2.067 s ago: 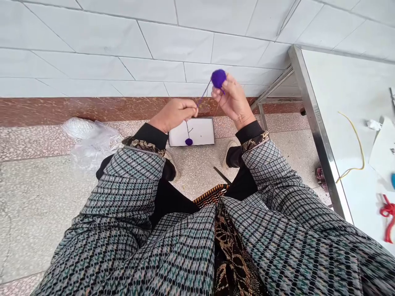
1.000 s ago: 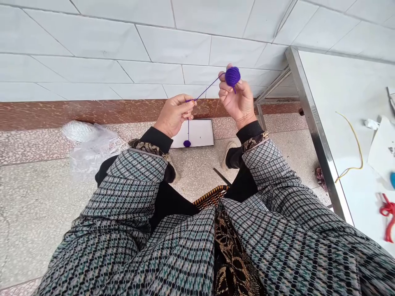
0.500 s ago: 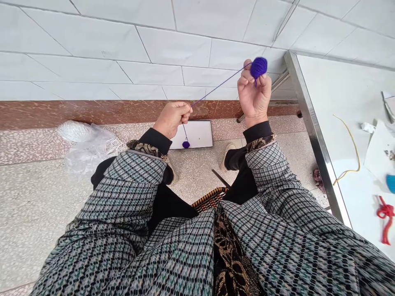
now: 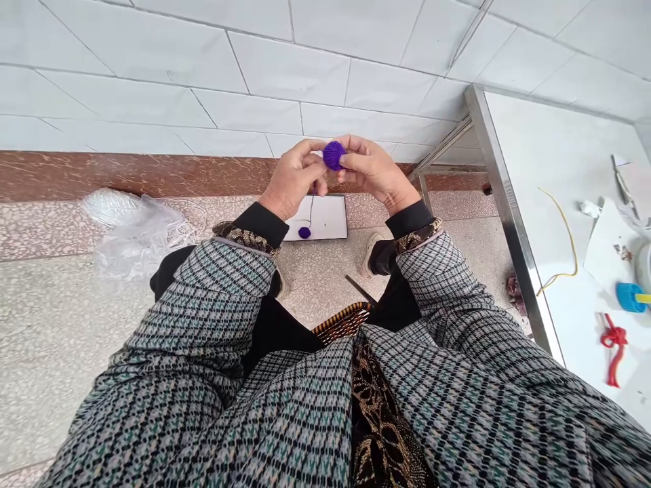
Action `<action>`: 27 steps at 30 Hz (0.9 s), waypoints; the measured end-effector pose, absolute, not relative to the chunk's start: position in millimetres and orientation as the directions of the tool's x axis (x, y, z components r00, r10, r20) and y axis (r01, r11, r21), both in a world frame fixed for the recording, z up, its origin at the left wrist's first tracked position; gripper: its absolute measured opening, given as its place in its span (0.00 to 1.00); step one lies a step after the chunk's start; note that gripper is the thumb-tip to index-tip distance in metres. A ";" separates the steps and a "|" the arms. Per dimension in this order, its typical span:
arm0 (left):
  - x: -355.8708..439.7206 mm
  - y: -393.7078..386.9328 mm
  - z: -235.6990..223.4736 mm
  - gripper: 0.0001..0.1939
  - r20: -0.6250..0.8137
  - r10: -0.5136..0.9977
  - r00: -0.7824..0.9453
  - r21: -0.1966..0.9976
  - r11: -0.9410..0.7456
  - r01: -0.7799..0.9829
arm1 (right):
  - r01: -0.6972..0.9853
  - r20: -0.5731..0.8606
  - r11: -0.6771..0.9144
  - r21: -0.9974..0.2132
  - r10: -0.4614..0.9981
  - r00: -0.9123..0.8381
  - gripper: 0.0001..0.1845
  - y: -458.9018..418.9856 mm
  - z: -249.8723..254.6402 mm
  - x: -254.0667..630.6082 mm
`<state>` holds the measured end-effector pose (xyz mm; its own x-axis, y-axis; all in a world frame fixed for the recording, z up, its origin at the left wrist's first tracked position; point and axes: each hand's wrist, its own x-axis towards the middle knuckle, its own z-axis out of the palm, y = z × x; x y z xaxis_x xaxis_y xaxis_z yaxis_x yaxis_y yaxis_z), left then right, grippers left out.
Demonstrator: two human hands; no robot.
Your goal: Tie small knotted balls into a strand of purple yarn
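A small ball of purple yarn [image 4: 333,155] is held up in front of the tiled wall, between my two hands. My right hand [image 4: 379,169] grips it from the right, thumb across its face. My left hand [image 4: 295,175] is closed at the ball's left side, its fingers curled on the yarn strand; the exact pinch is partly hidden. Below the left fingers a purple strand [image 4: 310,210] hangs down to a second, smaller purple yarn ball [image 4: 304,232]. That one lies in a shallow white box [image 4: 330,218] on the floor.
White cord in a clear plastic bag [image 4: 125,234] lies on the floor at left. At right stands a metal-edged white table [image 4: 523,264] with a yellow cord [image 4: 574,244], a red knotted cord [image 4: 615,342] and a blue cap [image 4: 630,297]. A woven seat edge [image 4: 343,324] shows between my legs.
My right hand has come down and left with the yarn ball to meet my left hand, which rose slightly. The strand stretched between them is now taken up.
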<state>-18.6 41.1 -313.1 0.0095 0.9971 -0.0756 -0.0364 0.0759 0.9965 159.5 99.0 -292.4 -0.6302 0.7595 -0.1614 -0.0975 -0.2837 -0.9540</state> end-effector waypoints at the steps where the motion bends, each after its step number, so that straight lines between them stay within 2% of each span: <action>1: -19.4 41.6 -313.4 0.08 -0.070 0.998 -0.001 0.997 0.070 -0.025 | -0.106 -0.177 -0.305 -0.947 0.765 -0.619 0.24 100.6 -293.2 160.0; 3: -21.3 41.3 -312.8 0.04 -0.042 0.999 -0.012 0.999 0.042 0.019 | -0.150 -0.183 -0.331 -0.931 0.783 -0.595 0.24 104.4 -295.3 160.1; 5: -22.0 38.3 -309.8 0.06 -0.020 1.000 0.016 0.997 0.019 0.077 | -0.205 -0.160 -0.322 -0.924 0.815 -0.556 0.23 108.4 -297.7 157.8; 8: -20.7 29.4 -301.0 0.06 0.000 0.990 0.144 0.983 -0.026 0.182 | -0.250 -0.120 -0.243 -0.937 0.899 -0.422 0.15 112.9 -300.9 150.9; 11: -21.6 21.2 -291.1 0.07 -0.019 0.946 0.323 0.960 -0.073 0.271 | -0.091 -0.099 -0.129 -0.987 0.953 -0.285 0.07 112.4 -302.7 145.5; 12: -23.7 20.2 -288.6 0.07 -0.025 0.931 0.363 0.957 -0.083 0.278 | 0.011 -0.101 -0.102 -0.995 0.951 -0.291 0.07 110.4 -302.5 145.0; 14: -30.7 21.7 -286.0 0.08 -0.007 0.927 0.376 0.964 -0.094 0.250 | 0.205 -0.162 -0.076 -0.976 0.883 -0.441 0.12 104.2 -300.1 146.4; 16: -39.4 26.9 -286.3 0.09 0.032 0.960 0.279 0.976 -0.091 0.200 | 0.281 -0.261 -0.088 -0.956 0.698 -0.667 0.15 97.5 -294.7 150.2; 18: -45.9 32.4 -287.8 0.11 0.049 0.992 0.117 0.981 -0.069 0.179 | 0.175 -0.232 -0.154 -0.972 0.562 -0.794 0.17 94.5 -288.2 154.5; 19: -47.1 34.2 -288.2 0.12 0.037 0.998 0.058 0.984 -0.046 0.174 | 0.060 -0.163 -0.193 -0.979 0.580 -0.798 0.17 95.3 -285.6 156.1; 20: -46.9 34.9 -288.2 0.13 0.016 0.999 0.035 0.985 -0.021 0.171 | -0.080 -0.081 -0.214 -0.974 0.652 -0.754 0.16 97.8 -284.0 156.9; 22: -42.4 33.1 -286.7 0.13 -0.028 0.992 0.123 0.984 0.006 0.176 | -0.310 0.026 -0.180 -0.934 0.828 -0.561 0.13 105.6 -285.5 155.8; 24: -36.1 28.8 -284.1 0.11 -0.051 0.952 0.302 0.980 -0.011 0.201 | -0.305 0.003 -0.131 -0.943 0.915 -0.403 0.10 112.6 -292.7 151.6; 25: -33.9 26.7 -282.9 0.10 -0.053 0.927 0.372 0.976 -0.030 0.214 | -0.238 -0.036 -0.132 -0.962 0.929 -0.369 0.10 114.0 -297.4 149.1; 27: -33.5 24.5 -281.4 0.08 -0.045 0.905 0.423 0.976 -0.051 0.213 | -0.023 -0.149 -0.176 -0.984 0.890 -0.432 0.12 110.9 -305.1 145.4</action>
<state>-33.5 24.5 -281.4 0.4232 0.9049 -0.0452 0.2131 -0.0510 0.9757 145.4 110.9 -305.1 -0.4317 0.8896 -0.1490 -0.0227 -0.1759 -0.9841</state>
